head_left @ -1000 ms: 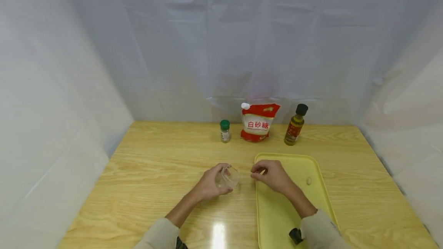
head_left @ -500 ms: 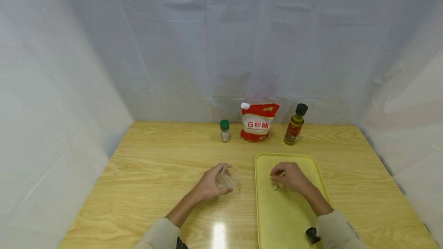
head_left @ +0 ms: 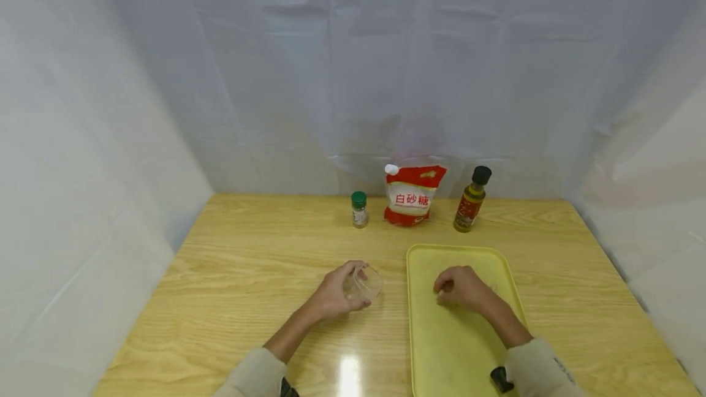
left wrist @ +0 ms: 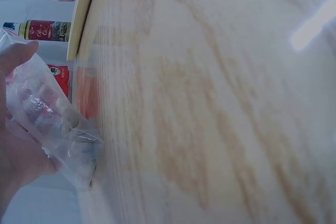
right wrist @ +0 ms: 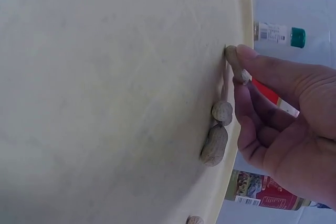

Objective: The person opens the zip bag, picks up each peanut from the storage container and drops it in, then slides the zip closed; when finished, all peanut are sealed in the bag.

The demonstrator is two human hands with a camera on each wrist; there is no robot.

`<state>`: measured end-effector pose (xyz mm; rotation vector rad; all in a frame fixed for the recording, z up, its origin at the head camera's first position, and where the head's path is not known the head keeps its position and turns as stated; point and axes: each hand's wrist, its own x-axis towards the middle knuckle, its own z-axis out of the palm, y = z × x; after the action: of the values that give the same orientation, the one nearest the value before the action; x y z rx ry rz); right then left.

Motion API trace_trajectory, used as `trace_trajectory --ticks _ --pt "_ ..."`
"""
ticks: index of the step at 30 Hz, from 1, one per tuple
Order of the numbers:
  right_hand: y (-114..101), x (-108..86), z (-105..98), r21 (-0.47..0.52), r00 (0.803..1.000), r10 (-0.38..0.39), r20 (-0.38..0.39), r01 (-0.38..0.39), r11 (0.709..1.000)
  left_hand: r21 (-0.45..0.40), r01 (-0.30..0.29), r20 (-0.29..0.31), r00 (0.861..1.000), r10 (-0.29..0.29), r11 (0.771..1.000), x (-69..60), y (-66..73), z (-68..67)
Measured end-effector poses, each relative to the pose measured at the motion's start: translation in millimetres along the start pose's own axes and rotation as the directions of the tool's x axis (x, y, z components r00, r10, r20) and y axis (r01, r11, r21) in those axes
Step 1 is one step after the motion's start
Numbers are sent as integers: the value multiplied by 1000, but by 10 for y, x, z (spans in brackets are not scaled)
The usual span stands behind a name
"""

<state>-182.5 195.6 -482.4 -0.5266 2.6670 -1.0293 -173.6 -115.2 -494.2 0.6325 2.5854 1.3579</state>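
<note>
My left hand (head_left: 333, 294) holds a clear plastic bag (left wrist: 39, 95) upright on the table, fingers and thumb curved around it. Several peanuts show dimly through the plastic. Over the yellow tray (head_left: 441, 348), my right hand (head_left: 464, 288) pinches a peanut (right wrist: 235, 62) between thumb and fingertips, low at the tray's surface. Close under those fingers lie a small round peanut (right wrist: 222, 112) and a longer peanut (right wrist: 213, 146) on the tray. One more peanut (right wrist: 195, 220) is cut off by the bottom edge of the right wrist view.
Behind the hands stand a green-capped spice jar (head_left: 359, 210), a red and white sugar pouch (head_left: 410, 196) and a black-capped oil bottle (head_left: 470, 200). The tray's raised rim (head_left: 409, 311) runs between the bag and the right hand. Pale sheeting (head_left: 353, 78) encloses the wooden table.
My right hand has moved right, from beside the bag's mouth to over the tray, then lowered and closed its fingertips on a peanut. The left hand and bag have stayed put.
</note>
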Motion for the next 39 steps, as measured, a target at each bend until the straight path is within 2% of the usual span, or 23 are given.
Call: trace_trajectory --ticks 11,21,27,33,39 --pt "-27 7 -10 -54 999 -49 -3 49 997 -12 6 5 1000 -6 1000 3 1 -2" --pt "-148 33 -35 -110 989 -114 -92 103 989 -6 -1 4 1000 1 1000 6 2 12" --pt "-254 107 92 -88 963 -170 -207 155 984 -23 -2 1 1000 2 1000 1 0 18" --pt "-476 195 236 -8 938 -149 -313 155 988 -31 -2 3 1000 3 1000 -3 4 20" --pt "-704 247 354 81 937 -174 -303 207 975 -26 -1 8 1000 1 1000 -2 12 12"
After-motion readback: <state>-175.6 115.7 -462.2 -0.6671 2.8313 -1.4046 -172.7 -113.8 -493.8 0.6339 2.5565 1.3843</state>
